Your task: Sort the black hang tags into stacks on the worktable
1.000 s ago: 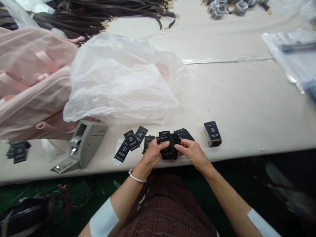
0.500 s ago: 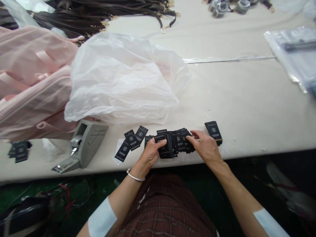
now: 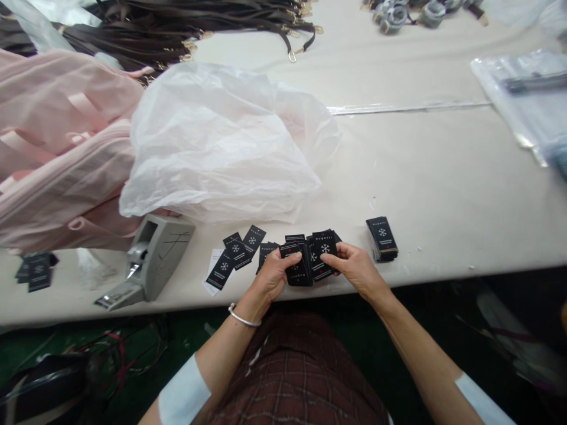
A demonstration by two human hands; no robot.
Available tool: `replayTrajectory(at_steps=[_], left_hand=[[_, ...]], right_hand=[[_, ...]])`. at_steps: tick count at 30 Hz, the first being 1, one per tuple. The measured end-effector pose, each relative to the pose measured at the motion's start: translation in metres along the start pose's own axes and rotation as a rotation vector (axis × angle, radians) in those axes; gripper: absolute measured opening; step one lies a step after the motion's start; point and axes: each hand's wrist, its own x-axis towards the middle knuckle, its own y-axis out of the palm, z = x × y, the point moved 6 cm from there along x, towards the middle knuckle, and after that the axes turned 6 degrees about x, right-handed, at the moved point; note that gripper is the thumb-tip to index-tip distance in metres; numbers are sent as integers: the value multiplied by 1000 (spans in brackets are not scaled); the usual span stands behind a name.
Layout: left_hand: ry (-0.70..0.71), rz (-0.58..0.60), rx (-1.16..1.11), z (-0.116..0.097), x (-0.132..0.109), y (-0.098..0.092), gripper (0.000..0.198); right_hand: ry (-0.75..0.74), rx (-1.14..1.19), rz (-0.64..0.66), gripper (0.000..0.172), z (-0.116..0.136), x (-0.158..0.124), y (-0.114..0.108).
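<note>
Black hang tags with white print and a snowflake mark lie along the table's front edge. My left hand [image 3: 273, 273] is closed on a bunch of hang tags [image 3: 299, 273], thumb on top. Beside it, my right hand [image 3: 354, 265] pinches another bunch of hang tags [image 3: 323, 251] between thumb and fingers; the two bunches meet. To the right stands a neat stack of hang tags [image 3: 382, 236], apart from my hand. Several loose hang tags [image 3: 224, 267] overlap at the left, over a white card [image 3: 211, 289].
A grey tape dispenser [image 3: 166, 254] stands left of the loose tags. Behind are a translucent plastic bag [image 3: 221, 147] and a pink bag [image 3: 57, 141]. Dark straps [image 3: 212, 20] with gold clasps lie at the back, and a clear plastic package [image 3: 527, 88] at the right.
My right hand has moved slightly left and closed on its tags, which now sit in a tidier bunch against the left one. My left hand keeps its grip.
</note>
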Motion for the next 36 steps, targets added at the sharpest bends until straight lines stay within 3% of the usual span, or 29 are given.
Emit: replayTrajectory(at_steps=[4, 8, 10, 11, 14, 16, 22, 27, 30, 32, 33, 36], left_hand=[[31, -25, -28, -2, -1, -2, 51], [35, -40, -14, -2, -1, -3, 52], [35, -37, -2, -1, -1, -3, 52], [39, -32, -2, 0, -1, -3, 52], [54, -18, -4, 1, 0, -3, 51], [58, -23, -3, 1, 1, -4, 50], [69, -17, -8, 3, 1, -2, 53], [57, -45, -23, 1, 0, -2, 53], [56, -62, -26, -2, -1, -3, 51], [63, -62, -37, -2, 0, -2, 51], [66, -57, -45, -1, 1, 0, 51], [67, -47, -45, 1, 2, 3, 50]], right_hand=[[-63, -362, -69, 39, 4, 5, -21], [-336, -808, -277, 38, 21, -6, -28], [-386, -741, -304, 38, 25, -13, -25], [-343, -640, -265, 38, 23, -14, -22], [-88, -269, -35, 36, 8, -12, -6], [12, -98, 51, 37, 4, -11, 3], [2, -6, 96, 36, 5, -9, 15], [-73, -173, -37, 36, 5, 1, -10], [-254, -461, -231, 40, 19, 2, -31], [-314, -517, -305, 41, 25, -2, -33], [-271, -466, -267, 42, 23, -3, -29], [-28, -146, 82, 46, 3, -7, 4]])
